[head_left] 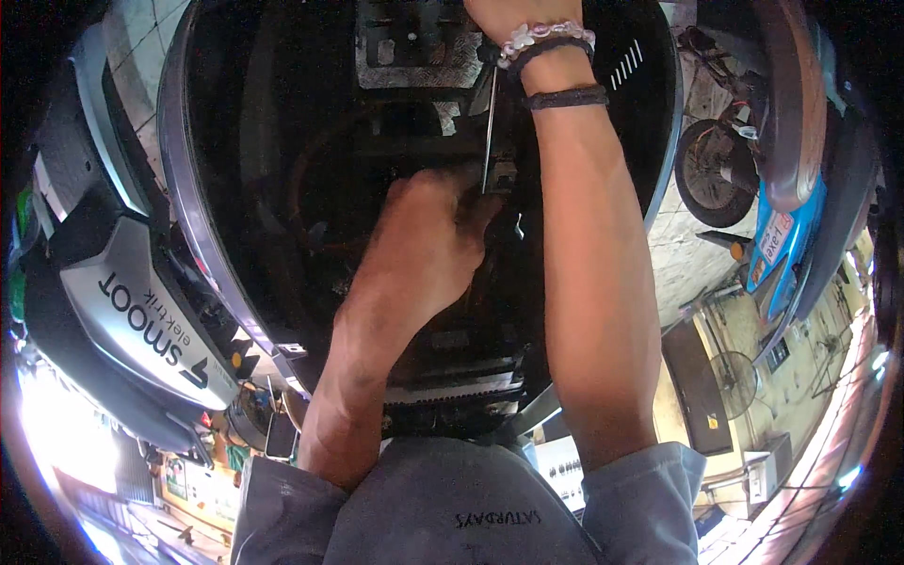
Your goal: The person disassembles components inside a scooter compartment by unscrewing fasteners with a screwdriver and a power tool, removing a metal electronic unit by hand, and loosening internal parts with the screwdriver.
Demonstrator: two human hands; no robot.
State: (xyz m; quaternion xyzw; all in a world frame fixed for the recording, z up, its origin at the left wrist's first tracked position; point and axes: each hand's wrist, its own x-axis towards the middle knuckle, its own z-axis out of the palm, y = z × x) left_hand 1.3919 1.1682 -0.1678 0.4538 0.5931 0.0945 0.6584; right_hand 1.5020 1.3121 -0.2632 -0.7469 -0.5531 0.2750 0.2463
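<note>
My left hand (428,231) reaches into the dark, open body (273,235) of what looks like a motor scooter. Its fingers are curled and pressed together; whatever they grip is lost in shadow. A thin metal rod (490,132) runs down to the fingertips of this hand, its upper end at a black part close to my right wrist. My right hand (523,11) is stretched to the far side, mostly cut off by the upper edge, so its fingers are hidden. A beaded bracelet (546,40) and dark bands circle that wrist. Beyond lies a grey metal plate (419,66) with cut-outs.
On the left stands a silver and black scooter (141,311). To the right are a wheel (716,172) and a blue scooter panel (782,250) on the tiled floor (678,254). A standing fan (733,384) is farther off at the lower right. The compartment's rim (179,188) curves around my arms.
</note>
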